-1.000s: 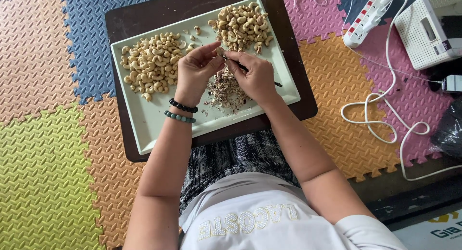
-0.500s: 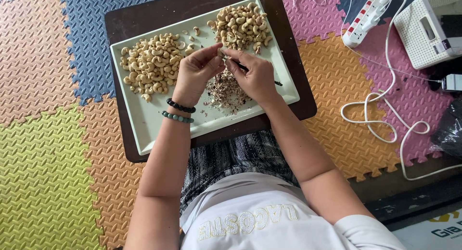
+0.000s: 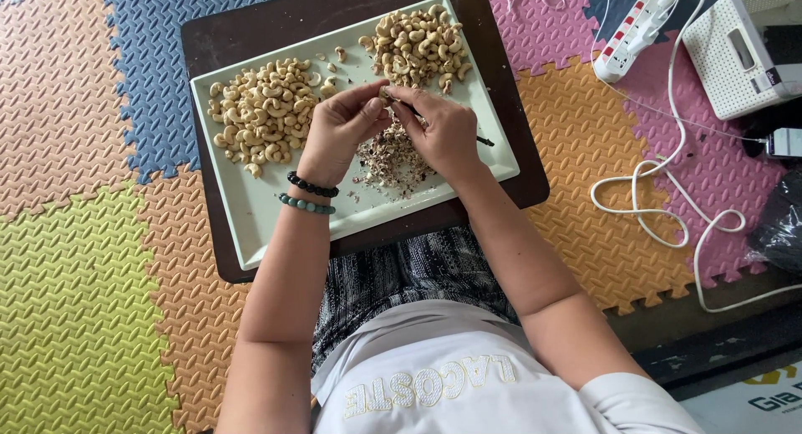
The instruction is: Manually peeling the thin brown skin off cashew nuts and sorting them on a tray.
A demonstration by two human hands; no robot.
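Partly hidden cashew [image 3: 384, 92], left hand [image 3: 338, 131], right hand [image 3: 443, 133], tool [image 3: 483, 141] mostly covered.

You get bright, even daylight across the whole view, with no glare on the pale tray [image 3: 251, 225]. Shadows are soft and short: a faint one lies under your hands by the tray's middle, another along the dark board's [image 3: 251, 25] near edge. Focus is sharp on the mat [image 3: 83, 275] texture; the corners bend only slightly.
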